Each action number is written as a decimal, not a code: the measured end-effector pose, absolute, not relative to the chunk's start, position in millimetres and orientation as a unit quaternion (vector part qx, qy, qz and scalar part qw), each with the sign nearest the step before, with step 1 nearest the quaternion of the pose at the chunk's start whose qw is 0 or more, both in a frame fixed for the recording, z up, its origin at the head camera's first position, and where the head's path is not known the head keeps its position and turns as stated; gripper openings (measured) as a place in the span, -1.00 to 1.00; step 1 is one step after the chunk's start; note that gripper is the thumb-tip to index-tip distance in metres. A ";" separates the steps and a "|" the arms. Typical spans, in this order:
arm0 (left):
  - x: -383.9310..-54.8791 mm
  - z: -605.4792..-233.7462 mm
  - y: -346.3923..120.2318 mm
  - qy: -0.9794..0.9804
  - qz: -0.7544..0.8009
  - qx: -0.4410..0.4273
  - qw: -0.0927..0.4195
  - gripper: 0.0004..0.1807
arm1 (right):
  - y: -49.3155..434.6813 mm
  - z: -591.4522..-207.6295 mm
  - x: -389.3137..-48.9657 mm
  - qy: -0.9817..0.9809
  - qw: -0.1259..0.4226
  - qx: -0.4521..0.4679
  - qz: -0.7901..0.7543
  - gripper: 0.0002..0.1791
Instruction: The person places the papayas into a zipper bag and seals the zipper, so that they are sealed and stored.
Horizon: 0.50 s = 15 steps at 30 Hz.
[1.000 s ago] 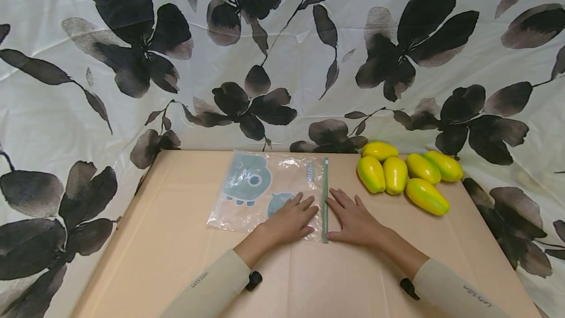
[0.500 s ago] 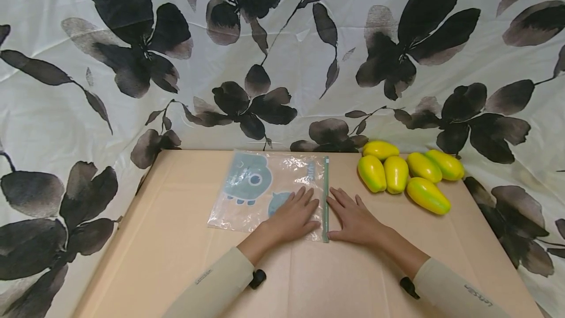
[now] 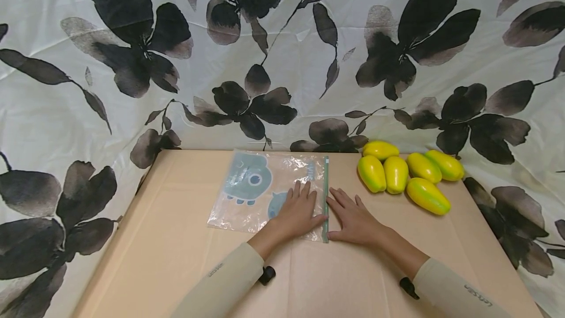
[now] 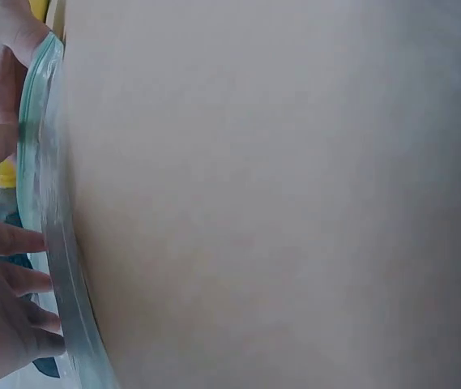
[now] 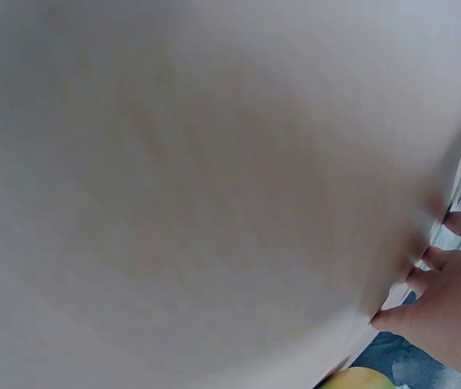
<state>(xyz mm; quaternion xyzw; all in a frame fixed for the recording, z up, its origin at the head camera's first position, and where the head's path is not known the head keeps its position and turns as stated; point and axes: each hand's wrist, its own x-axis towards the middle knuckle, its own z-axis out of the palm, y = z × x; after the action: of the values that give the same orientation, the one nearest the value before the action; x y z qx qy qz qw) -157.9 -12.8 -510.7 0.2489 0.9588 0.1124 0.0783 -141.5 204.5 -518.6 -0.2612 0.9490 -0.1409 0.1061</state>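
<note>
A clear plastic zipper bag [image 3: 247, 215] with blue cartoon prints lies flat, its green zip strip [image 3: 326, 171] along the right side. My left hand [image 3: 296, 212] rests on the bag with fingers spread, its thumb reaching the zip strip. Just right of the strip my right hand [image 3: 357, 220] lies on the table, fingers extended and fingertips right at the strip's edge. In the left wrist view the left fingers [image 4: 27, 279] press on the clear plastic. The right wrist view shows the right hand [image 5: 449, 292] with its fingertips down on the surface beside the bag.
Several yellow-green mangoes [image 3: 396, 174] are grouped at the back right of the tan table [image 3: 176, 269]. Behind and around the table hangs a white cloth [image 3: 309, 63] with dark flower prints.
My left hand has turned and slid slightly right and away on the bag, and its thumb now reaches the zip strip. The right hand, bag and mangoes have stayed put.
</note>
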 end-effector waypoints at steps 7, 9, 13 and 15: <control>-160.2 -510.7 -10.5 0.961 0.121 0.231 0.088 -0.10 | 204.0 -518.1 -140.8 0.950 0.104 -0.262 -0.136 0.16; -160.1 -510.8 -9.7 0.962 0.124 0.229 0.087 -0.10 | 203.9 -517.7 -140.7 0.950 0.104 -0.262 -0.135 0.16; -160.1 -511.0 -6.6 0.963 0.129 0.219 0.087 -0.10 | 203.6 -517.3 -140.9 0.950 0.107 -0.262 -0.135 0.18; -160.3 -511.3 -4.2 0.964 0.134 0.212 0.085 -0.11 | 203.6 -517.5 -141.1 0.949 0.108 -0.261 -0.136 0.18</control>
<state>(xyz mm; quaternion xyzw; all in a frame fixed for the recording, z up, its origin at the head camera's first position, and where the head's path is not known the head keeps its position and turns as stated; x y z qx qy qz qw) -160.3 -4.2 -511.3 0.2125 0.9642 0.1342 0.0850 -141.1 203.6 -517.5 -0.2613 0.9494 -0.1363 0.1083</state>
